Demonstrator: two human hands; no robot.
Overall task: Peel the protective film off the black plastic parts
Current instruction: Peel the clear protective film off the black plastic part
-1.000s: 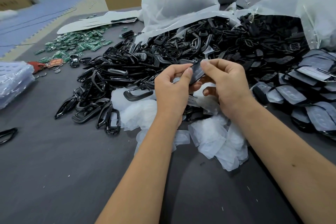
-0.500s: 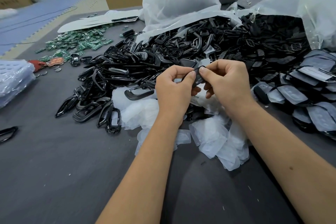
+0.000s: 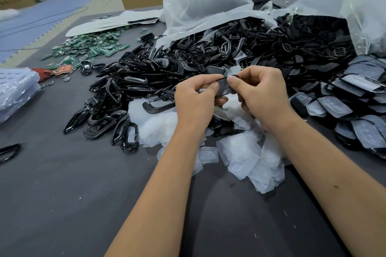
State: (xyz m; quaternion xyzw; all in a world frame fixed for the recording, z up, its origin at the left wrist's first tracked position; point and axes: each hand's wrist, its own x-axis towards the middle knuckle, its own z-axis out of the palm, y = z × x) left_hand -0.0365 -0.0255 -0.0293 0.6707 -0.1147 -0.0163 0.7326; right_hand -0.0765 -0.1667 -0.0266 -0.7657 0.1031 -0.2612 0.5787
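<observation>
Over the grey table, both hands, left and right, pinch one black part.

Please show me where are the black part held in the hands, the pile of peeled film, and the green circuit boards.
black part [image 3: 223,87], head view, its flat face between both hands.
pile of peeled film [image 3: 246,152], head view, middle of the white heap.
green circuit boards [image 3: 89,46], head view, centre of the scatter.

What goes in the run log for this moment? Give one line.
step: peeling film | left hand: pinches black plastic part | right hand: pinches part's top edge | peeled films: heaped below
</observation>
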